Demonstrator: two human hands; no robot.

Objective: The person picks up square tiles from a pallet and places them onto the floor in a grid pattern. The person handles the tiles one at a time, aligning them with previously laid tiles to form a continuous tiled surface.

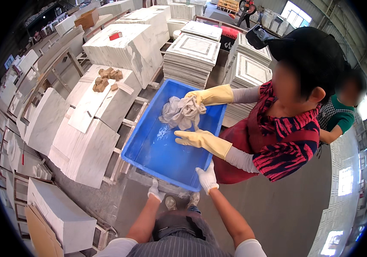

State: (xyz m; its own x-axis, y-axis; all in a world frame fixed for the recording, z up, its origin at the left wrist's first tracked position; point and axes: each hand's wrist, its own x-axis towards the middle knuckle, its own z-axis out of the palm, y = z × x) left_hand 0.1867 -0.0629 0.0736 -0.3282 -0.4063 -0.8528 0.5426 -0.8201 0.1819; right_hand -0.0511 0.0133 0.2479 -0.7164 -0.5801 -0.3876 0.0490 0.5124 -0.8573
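Note:
A blue plastic tub [157,153] is in front of me, tilted slightly in the view. My left hand [155,191], in a white glove, grips its near edge, with the fingers partly hidden below the rim. At the near right corner my right hand [208,177], also white-gloved, is closed on the side wall. A wet-looking greyish cloth [182,112] lies crumpled inside, toward the far end. One yellow-gloved hand [213,95] of a co-worker holds that cloth; the other yellow glove [202,141] hovers over the tub, fingers stretched out.
The co-worker in a red apron [239,139] stands close on the right, another person in green [342,113] behind. Beyond the tub rise stacked marble tiles [192,53]. Marble slabs [85,147] with small brown blocks [106,77] stand left on wooden racks.

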